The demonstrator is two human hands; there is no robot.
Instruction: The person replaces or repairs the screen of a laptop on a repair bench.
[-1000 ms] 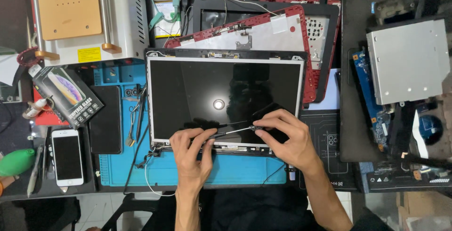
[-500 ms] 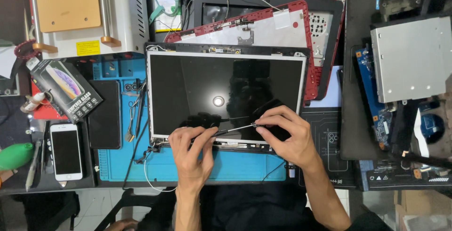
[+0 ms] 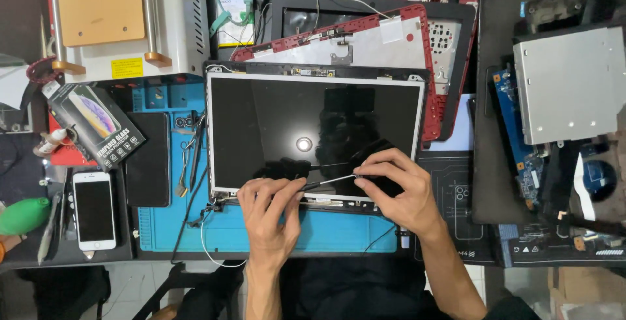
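A bare laptop screen panel (image 3: 313,131) lies flat on a blue work mat (image 3: 228,228), its black glass reflecting a lamp. My right hand (image 3: 398,193) grips a thin screwdriver (image 3: 329,182) by its black handle, the shaft pointing left along the panel's near edge. My left hand (image 3: 270,209) rests on that near edge with fingertips pinching the screwdriver's tip area above the hinge strip (image 3: 339,204). A thin cable (image 3: 208,242) trails off the panel's near left corner.
A red laptop lid (image 3: 365,39) lies behind the panel. A white phone (image 3: 94,210), a dark phone (image 3: 149,158), a boxed screen protector (image 3: 98,127) and tweezers (image 3: 195,150) sit left. A silver drive (image 3: 567,85) and circuit board (image 3: 518,137) sit right. A white machine (image 3: 117,20) stands far left.
The view has shifted slightly. Both hands stay at the panel's near edge with the screwdriver; the left fingers have moved a little toward its tip.
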